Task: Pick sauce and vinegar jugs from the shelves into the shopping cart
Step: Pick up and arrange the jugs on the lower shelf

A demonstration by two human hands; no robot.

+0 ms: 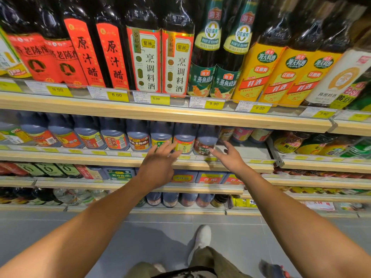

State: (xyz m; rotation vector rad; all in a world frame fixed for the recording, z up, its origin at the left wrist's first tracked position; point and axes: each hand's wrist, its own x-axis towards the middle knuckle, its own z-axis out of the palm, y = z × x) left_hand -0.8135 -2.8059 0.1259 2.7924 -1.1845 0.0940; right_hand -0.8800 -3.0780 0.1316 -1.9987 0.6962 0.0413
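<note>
A row of dark sauce and vinegar jugs stands on the second shelf (128, 160). My left hand (160, 163) reaches in front of a jug with a yellow-green label (160, 137) and a jug with an orange-yellow label (183, 140), fingers spread and holding nothing. My right hand (228, 158) is stretched out just right of a jug with a dark red label (205, 142), fingers spread, empty. I cannot tell whether either hand touches a jug. No shopping cart is in view.
Tall dark bottles with red, white, green and yellow labels fill the top shelf (180, 115) close to my head. Lower shelves (120, 184) hold blue-capped jugs and more bottles. Grey floor tiles and my white shoe (201, 240) lie below.
</note>
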